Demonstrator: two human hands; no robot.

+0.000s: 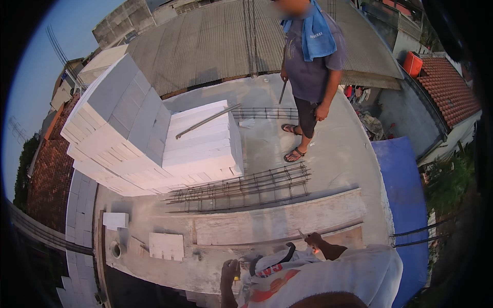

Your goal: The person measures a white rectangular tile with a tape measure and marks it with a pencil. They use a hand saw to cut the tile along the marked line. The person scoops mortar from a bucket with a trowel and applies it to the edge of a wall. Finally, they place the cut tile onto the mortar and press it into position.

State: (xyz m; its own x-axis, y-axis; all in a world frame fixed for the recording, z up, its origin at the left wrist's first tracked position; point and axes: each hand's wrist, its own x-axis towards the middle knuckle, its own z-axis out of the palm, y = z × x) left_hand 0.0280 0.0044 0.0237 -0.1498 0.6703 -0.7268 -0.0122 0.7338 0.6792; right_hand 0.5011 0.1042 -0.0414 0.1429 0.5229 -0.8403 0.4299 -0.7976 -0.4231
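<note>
Right hand (318, 243): fingers drawn in narrow around a thin pointed piece (302, 234)
Thin pointed piece: slim, pale and straight, jutting past the fingers toward the upper left, seen against the near edge of the long board (277, 220); too small to tell its material or kind
Left hand (229, 270): fingers curled inward, near the lower edge of the view; cannot tell whether they grip anything
Yellow thing (236, 277): small and bright, just beside the left hand, its shape mostly hidden
Long board: pale, flat, whitish with worn brownish patches, lying beyond both hands
Rebar cages (257, 180): dark, open lattice, between the long board and the white blocks (128, 118)
White blocks: smooth, stacked in steps, a grey bar (205, 121) laid slantwise across the lower part
Co-worker (314, 72): standing on the grey floor (339, 174), a blue towel (317, 40) around the neck, a dark rod (283, 92) in one hand
</note>
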